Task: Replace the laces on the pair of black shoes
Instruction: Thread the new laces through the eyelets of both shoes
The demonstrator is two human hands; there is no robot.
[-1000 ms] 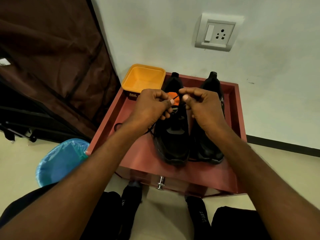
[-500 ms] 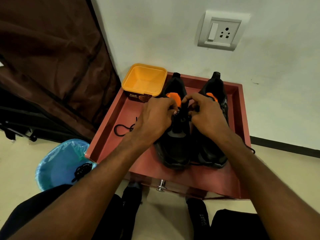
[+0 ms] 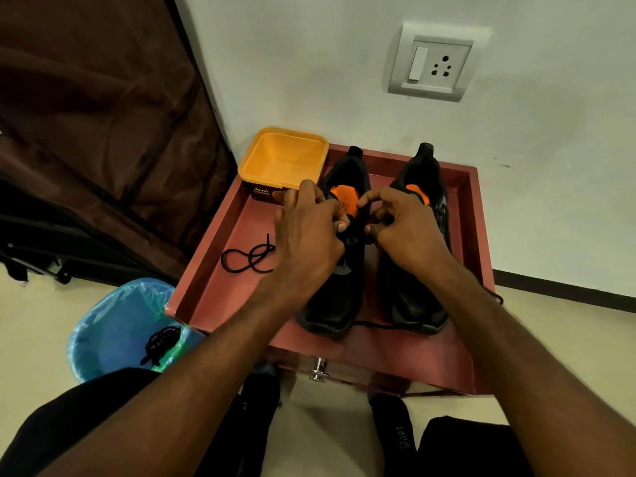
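While both of your hands crowd over the throat of the left shoe [image 3: 339,270], the work itself is hidden from you and from the camera, and that is the first risk. Your left hand [image 3: 309,232] has its fingers curled in, pinching what looks like the black lace [image 3: 354,232] near the orange tongue patch; your right hand [image 3: 404,228] curls toward it from the other side, thumb and forefinger closed on the same dark strand, though I cannot tell exactly where the tips meet it.

Black lace on black upper, in dim light, makes a skipped eyelet or a twisted crossing easy to miss. Check each pass before you pull it snug.

The two shoes stand side by side in the centre of the frame on the red tabletop [image 3: 220,287], toes toward you, with the right shoe [image 3: 418,270] just beside the one you hold. A hard tug could drag the left shoe into it or tip it.

Slack lies looped at centre left of the frame, on the tabletop by your left wrist [image 3: 246,259], and another run trails past the toes [image 3: 382,326] toward the lower right edge. Either may snag under a sole or on your forearm and pull one end shorter than the other.
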